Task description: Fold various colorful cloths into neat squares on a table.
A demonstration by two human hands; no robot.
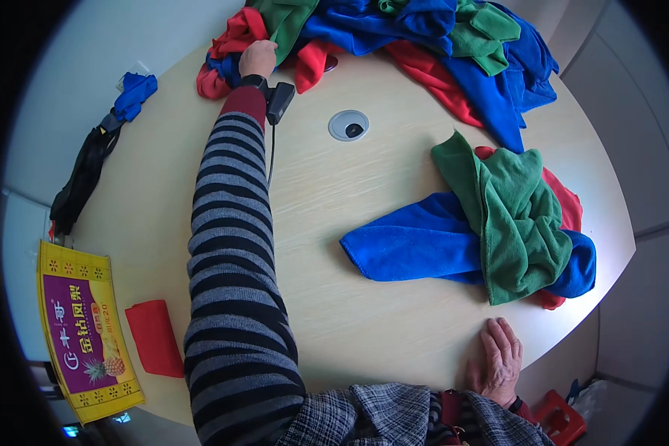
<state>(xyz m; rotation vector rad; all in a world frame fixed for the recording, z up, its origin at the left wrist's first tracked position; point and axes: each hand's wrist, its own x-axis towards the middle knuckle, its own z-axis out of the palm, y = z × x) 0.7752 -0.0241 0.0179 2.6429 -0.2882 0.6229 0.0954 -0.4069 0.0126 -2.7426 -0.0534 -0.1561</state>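
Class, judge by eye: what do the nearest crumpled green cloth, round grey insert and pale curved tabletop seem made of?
Crumpled green cloth: soft matte fabric, perhaps fleece; it falls in loose folds.
Round grey insert: plastic or metal, unclear which; its rim looks smooth.
Pale curved tabletop: satin wood or laminate, showing fine grain.

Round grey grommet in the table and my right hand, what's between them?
In the head view, a blue cloth lies between the grommet and your right hand, bare tabletop either side.
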